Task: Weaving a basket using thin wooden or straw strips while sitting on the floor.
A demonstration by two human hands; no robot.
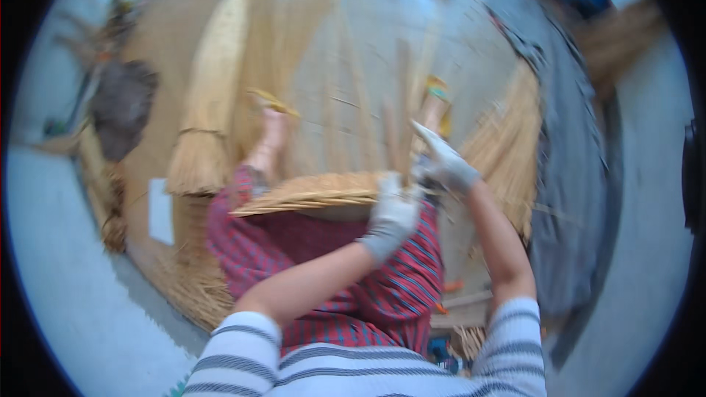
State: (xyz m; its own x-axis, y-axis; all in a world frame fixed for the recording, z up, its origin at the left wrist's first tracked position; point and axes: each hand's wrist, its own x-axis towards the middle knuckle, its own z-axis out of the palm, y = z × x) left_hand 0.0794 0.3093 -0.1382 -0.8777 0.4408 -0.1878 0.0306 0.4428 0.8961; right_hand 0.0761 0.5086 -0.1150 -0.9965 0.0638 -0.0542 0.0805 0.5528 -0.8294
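Observation:
A woven tan piece (316,190) with a braided rim lies across my lap, in front of my knees. My left hand (395,213), in a pale glove, is closed on its right end. My right hand (447,162), gloved too, is just beyond that end, near my right shin. Its fingers stretch up and to the left, apart from the lower part of the hand, and it shows nothing I can make out between them. Motion blurs both hands, so any thin strand there is hidden. Long thin sticks (360,95) run away from the weave across the floor.
A tied bundle of pale straw (209,95) lies to the left, with a white sheet (160,212) beside it. Loose straw (507,147) lies on the right, next to a grey cloth (566,176). Dark brown material (121,106) is at the far left. My bare feet flank the sticks.

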